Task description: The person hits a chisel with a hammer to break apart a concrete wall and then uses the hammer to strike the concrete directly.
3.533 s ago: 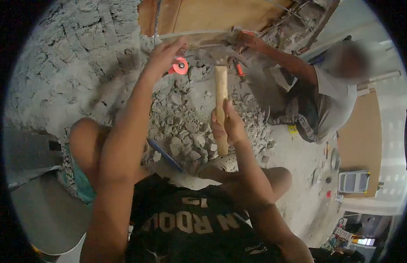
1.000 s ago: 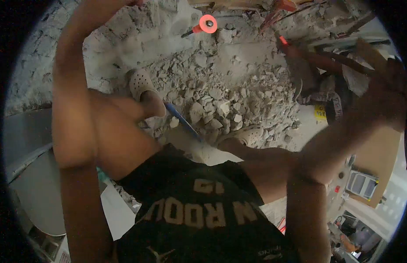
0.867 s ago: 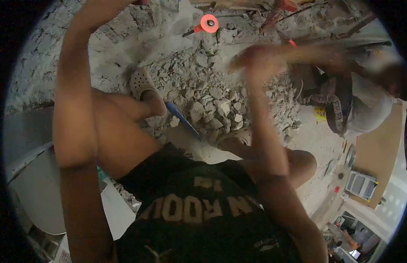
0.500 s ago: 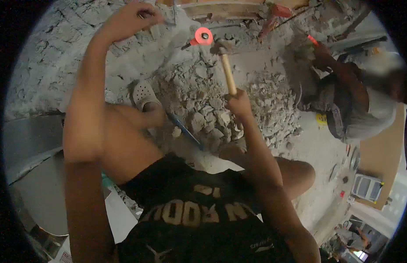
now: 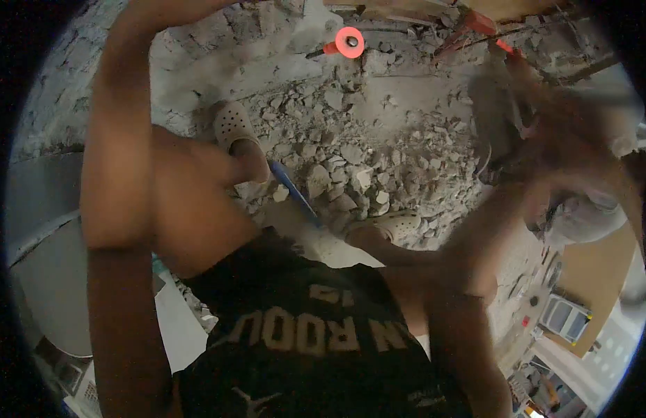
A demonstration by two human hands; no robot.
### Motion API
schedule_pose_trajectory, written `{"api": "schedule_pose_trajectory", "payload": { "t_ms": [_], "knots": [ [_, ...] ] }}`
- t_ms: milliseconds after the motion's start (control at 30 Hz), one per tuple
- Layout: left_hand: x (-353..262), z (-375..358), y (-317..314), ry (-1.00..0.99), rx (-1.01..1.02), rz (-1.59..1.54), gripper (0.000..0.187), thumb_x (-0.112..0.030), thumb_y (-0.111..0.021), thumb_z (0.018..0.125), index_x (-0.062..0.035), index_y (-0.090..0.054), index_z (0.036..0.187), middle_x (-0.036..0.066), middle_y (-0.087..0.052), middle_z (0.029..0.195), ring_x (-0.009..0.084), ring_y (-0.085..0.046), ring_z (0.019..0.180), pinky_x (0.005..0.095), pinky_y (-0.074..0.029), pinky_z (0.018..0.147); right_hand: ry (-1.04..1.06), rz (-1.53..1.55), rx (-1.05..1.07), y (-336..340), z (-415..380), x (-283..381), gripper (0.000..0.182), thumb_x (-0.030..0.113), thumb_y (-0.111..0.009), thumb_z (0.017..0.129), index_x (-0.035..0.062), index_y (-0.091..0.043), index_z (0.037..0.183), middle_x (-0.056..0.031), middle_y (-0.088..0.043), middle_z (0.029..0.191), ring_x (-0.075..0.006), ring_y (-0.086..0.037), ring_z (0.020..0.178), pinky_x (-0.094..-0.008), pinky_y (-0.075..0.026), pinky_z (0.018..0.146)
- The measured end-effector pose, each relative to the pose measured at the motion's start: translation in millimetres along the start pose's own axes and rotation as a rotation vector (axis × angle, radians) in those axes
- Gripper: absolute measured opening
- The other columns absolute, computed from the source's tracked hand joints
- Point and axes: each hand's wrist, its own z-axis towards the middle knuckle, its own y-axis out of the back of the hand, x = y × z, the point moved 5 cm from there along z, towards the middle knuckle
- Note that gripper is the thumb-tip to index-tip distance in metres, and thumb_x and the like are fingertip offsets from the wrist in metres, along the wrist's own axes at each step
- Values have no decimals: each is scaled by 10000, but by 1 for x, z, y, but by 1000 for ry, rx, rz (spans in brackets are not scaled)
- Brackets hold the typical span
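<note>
My left arm reaches up to the top edge, where only part of my left hand (image 5: 201,7) shows and its fingers are cut off. Out to the right, my right hand (image 5: 563,150) is smeared by motion and overlaps a co-worker. Its grip cannot be made out, and no hammer shows clearly. A chisel with a round pink hand guard (image 5: 350,42) is at the top centre, apart from both hands. Broken rubble (image 5: 351,153) spreads between my feet, which wear pale clogs (image 5: 234,124). A blue bar-like tool (image 5: 293,189) lies beside the rubble.
The co-worker crouches on the right, wearing a light grey top (image 5: 587,219); a pink-orange object (image 5: 504,46) is by their hand. A red tool (image 5: 479,23) lies at the upper right. A clear-lidded case (image 5: 565,319) sits at the lower right, near a brown board (image 5: 605,279).
My right hand, earlier shut on a wooden-handled hammer over the rubble, has swung right and blurred. My left hand has risen mostly out of the top. The view has shifted slightly.
</note>
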Motion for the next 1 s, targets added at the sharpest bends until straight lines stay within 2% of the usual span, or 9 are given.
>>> {"api": "schedule_pose_trajectory", "payload": {
  "t_ms": [100, 133, 233, 400, 467, 533, 667, 867, 1000],
  "knots": [
    [-14, -2, -7, 19, 39, -45, 422, -410, -701, 846, -57, -669, 1075, 129, -669, 970, 245, -653, 862, 369, -528, 782, -385, -114, 274, -212, -148, -83, 217, 189, -597, 816, -28, -601, 813, -132, -625, 737, -226, -597, 622, -345, -479, 535],
    [-18, 1, -6, 56, 56, 37, 449, -430, -693, 848, -47, -663, 1082, 136, -666, 972, 246, -651, 862, 371, -526, 786, -815, 234, 446, -233, -191, -114, 258, 199, -620, 760, -51, -556, 764, -117, -578, 621, -196, -565, 530, -332, -458, 478],
    [-9, 1, -16, 117, 181, 81, 508, -463, -687, 845, -28, -645, 1103, 132, -660, 976, 246, -635, 898, 375, -515, 812, -974, 321, 535, -205, -210, -82, 229, 190, -610, 788, -27, -578, 854, -90, -583, 583, -179, -588, 495, -349, -464, 443],
    [52, 16, -46, 181, 146, 69, 443, -390, -680, 855, -29, -633, 1108, 97, -648, 990, 193, -613, 922, 329, -500, 814, -377, 143, 473, -216, -254, -158, 163, 148, -632, 778, 9, -548, 772, -42, -525, 556, -143, -513, 434, -327, -409, 393],
    [58, 26, -60, 104, 140, 13, 368, -317, -707, 839, -40, -639, 1071, 59, -646, 939, 150, -605, 865, 297, -495, 783, -1022, 269, 469, -191, -240, -134, 169, 133, -639, 779, 36, -517, 713, -25, -488, 538, -128, -475, 413, -317, -377, 375],
    [64, 34, -86, 288, 379, -53, 483, -347, -725, 816, -38, -605, 1168, 88, -647, 1064, 185, -620, 960, 318, -497, 834, -1074, 267, 422, -184, -239, -137, 160, 146, -630, 790, 24, -545, 734, -34, -499, 551, -141, -489, 419, -319, -400, 384],
    [93, 74, -174, 88, 12, -22, 786, -486, -797, 694, -36, -541, 1286, 147, -600, 1219, 266, -598, 1061, 384, -490, 882, -1021, 62, 552, -154, -214, -120, 219, 192, -591, 837, -24, -624, 849, -51, -532, 601, -177, -530, 442, -316, -479, 435],
    [106, 162, -256, 250, 158, -328, 692, -475, -774, 710, -15, -596, 1195, 153, -629, 1122, 254, -611, 1010, 386, -506, 849, -912, 328, 524, -33, -132, -61, 277, 249, -688, 829, 28, -560, 722, -2, -509, 556, -111, -472, 469, -287, -393, 457],
    [127, 179, -284, -200, 262, -293, 587, -441, -734, 764, -39, -611, 1174, 115, -637, 1087, 216, -615, 961, 352, -502, 798, -1012, 447, 513, 28, -134, -18, 242, 210, -687, 849, 41, -548, 745, 27, -486, 577, -97, -440, 469, -288, -358, 449]
  ]
}}
